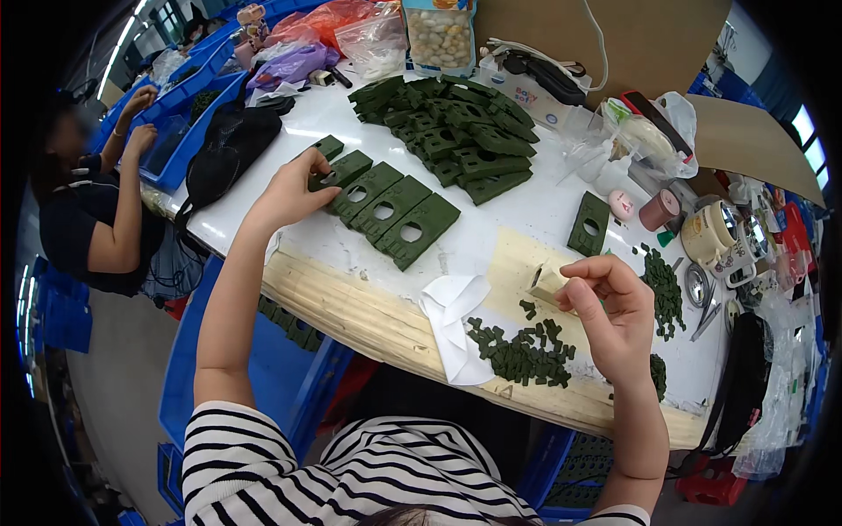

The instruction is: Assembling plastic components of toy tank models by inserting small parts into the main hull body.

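My left hand (294,191) is closed at the left end of a row of dark green moulded plates (383,210), each with a round hole. Its thumb and fingers grip one green plate (349,168) by its near end. To the right, my right hand (616,311) is bent with thumb and forefinger drawn nearly together; anything between them is too small to make out. Beside those fingertips stands a small cream block (545,280). Small dark green pieces (524,352) lie in a loose heap below it, next to a white cloth (456,324).
A large pile of green plates (456,131) fills the back middle. One single plate (588,223) lies at right, near a thread spool (660,210), a mug (709,232), scissors (699,287) and another heap of pieces (664,294). A co-worker (105,202) sits at left beside blue bins.
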A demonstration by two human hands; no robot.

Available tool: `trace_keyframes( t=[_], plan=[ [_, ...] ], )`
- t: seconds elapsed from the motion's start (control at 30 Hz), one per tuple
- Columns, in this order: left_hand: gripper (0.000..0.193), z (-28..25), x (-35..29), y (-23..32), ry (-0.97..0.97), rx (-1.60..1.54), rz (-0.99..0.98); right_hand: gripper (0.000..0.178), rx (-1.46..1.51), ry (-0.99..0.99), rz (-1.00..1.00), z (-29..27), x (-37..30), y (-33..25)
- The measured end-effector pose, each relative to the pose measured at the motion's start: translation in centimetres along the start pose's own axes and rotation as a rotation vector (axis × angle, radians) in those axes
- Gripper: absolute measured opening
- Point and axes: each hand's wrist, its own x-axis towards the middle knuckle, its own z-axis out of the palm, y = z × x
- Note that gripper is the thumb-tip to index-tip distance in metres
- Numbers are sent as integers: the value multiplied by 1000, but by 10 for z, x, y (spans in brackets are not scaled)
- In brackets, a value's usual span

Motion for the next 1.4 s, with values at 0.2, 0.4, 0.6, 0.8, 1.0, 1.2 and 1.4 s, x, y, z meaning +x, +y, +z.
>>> trace_keyframes(
  t=[0.2,0.4,0.6,0.8,1.0,1.2,1.4],
  plan=[
    [35,-8,13,-30,202,-244,114,14,-36,71,-46,-10,2,-2],
    [62,-20,22,-76,203,59,-76,17,5,328,-139,-55,20,-4],
    [58,-22,25,-89,266,-63,-16,15,-403,376,-58,-117,34,22],
    [49,-21,3,54,243,-521,317,14,-910,235,179,-131,36,59],
    [57,22,-11,171,-65,-751,554,12,-995,115,288,-128,48,85],
    [61,73,-14,201,-388,-1100,452,10,-916,97,340,-136,50,94],
    [60,89,-20,184,-460,-1167,352,5,-869,286,170,-121,48,71]
  ],
)
